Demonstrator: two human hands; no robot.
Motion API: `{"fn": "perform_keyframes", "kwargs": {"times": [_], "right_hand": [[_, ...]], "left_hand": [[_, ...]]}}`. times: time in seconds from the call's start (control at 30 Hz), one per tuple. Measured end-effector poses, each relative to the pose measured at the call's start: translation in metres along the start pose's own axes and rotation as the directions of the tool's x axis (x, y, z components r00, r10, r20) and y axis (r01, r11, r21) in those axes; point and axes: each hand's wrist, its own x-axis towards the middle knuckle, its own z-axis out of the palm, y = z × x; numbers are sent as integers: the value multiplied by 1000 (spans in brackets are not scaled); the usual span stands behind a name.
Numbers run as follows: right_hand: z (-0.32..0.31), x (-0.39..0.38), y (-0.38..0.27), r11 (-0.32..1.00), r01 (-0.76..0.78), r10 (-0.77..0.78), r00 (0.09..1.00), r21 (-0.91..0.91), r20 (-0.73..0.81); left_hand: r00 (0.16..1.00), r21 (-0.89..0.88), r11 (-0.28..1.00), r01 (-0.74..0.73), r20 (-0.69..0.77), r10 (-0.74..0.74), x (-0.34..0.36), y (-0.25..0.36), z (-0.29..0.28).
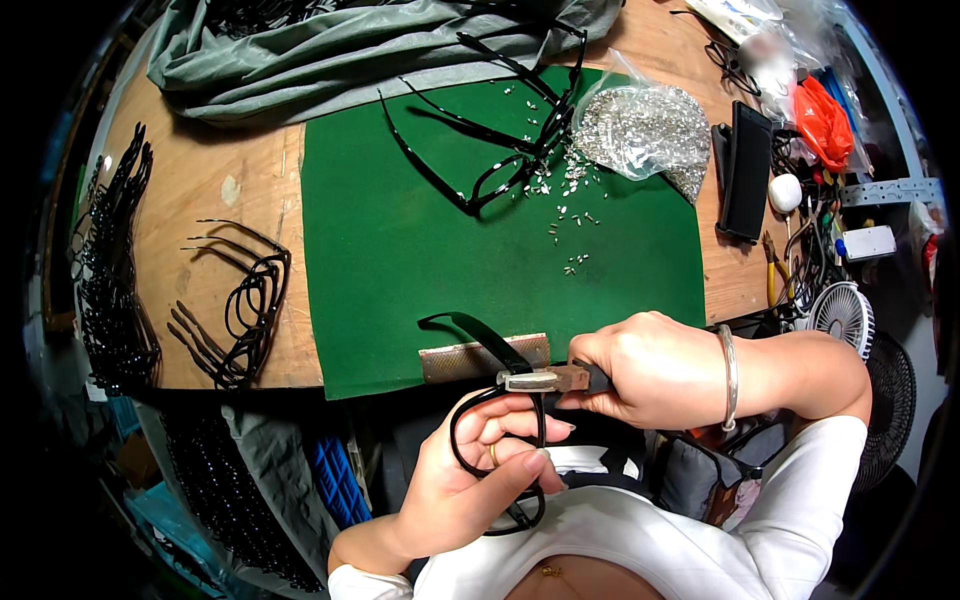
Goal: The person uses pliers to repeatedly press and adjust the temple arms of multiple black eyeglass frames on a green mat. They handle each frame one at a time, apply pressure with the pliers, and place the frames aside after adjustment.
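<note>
My left hand (480, 470) grips a black eyeglass frame (455, 430) upright below the table's front edge, with one temple (470, 330) reaching over a green mat (390, 260). My right hand (630, 370) is closed round pliers (540, 380), whose metal jaws sit on the hinge area of the frame. Under the temple lies a metal mesh strip (440, 365) at the mat's edge. Farther back on the mat are black glasses frames (475, 190), scattered small silver pieces (570, 215) and a clear bag of these pieces (640, 130).
Piles of black frames (115, 270) and glasses (250, 300) lie left on the wooden table (180, 150). Grey cloth (350, 50) is at the back. On the right are a phone (740, 170), red bag (825, 120), yellow-handled cutters (775, 270) and fans (840, 315).
</note>
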Motion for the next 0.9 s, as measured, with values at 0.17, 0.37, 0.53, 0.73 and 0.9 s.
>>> {"fn": "perform_keyframes", "kwargs": {"times": [0.17,0.37,0.53,0.73,0.9], "right_hand": [[-23,6,21,926,-14,-127,930,377,346],[-4,26,46,980,32,-36,999,196,18],[13,32,57,978,42,5,974,203,-225],[18,32,38,984,29,12,973,173,-229],[17,31,42,982,108,-58,952,152,-301]], "left_hand": [[999,4,999,44,7,-44,2,9,2],[1000,-47,999,19,18,-18,2,14,-2],[819,591,727,-349,-184,543,6,34,-20],[661,754,619,-219,-351,663,43,77,-90],[480,773,-355,526,75,874,38,94,-121]]}}
